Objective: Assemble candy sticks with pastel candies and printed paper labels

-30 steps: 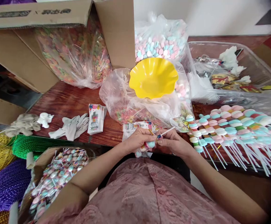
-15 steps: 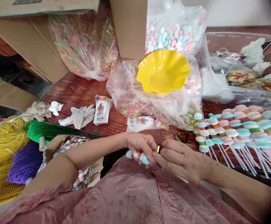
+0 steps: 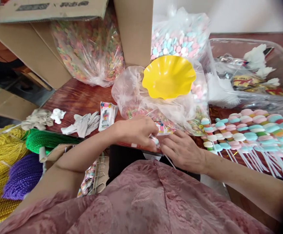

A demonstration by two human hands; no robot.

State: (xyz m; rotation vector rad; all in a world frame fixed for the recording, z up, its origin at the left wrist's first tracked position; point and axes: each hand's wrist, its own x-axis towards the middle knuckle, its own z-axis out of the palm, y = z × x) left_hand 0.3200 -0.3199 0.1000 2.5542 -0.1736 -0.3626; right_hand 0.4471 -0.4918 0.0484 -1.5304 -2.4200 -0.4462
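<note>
Finger work at the neck of a candy stick (image 3: 154,139), held at the table's (image 3: 70,99) near edge.
The left hand (image 3: 141,131) grasps the sweets end; the right hand (image 3: 181,151) closes near the stem, fingertips partly hidden. The next move probably calls for a steady left hold. Beyond: printed packets (image 3: 106,117), yellow bowl (image 3: 168,76), bagged sweets (image 3: 178,42).

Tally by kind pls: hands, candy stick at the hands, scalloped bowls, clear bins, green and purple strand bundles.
Left hand and right hand: 2
Candy stick, partly hidden: 1
Yellow scalloped bowl: 1
Clear plastic bin: 1
Green strand bundle: 1
Purple strand bundle: 1
Total: 7
</note>
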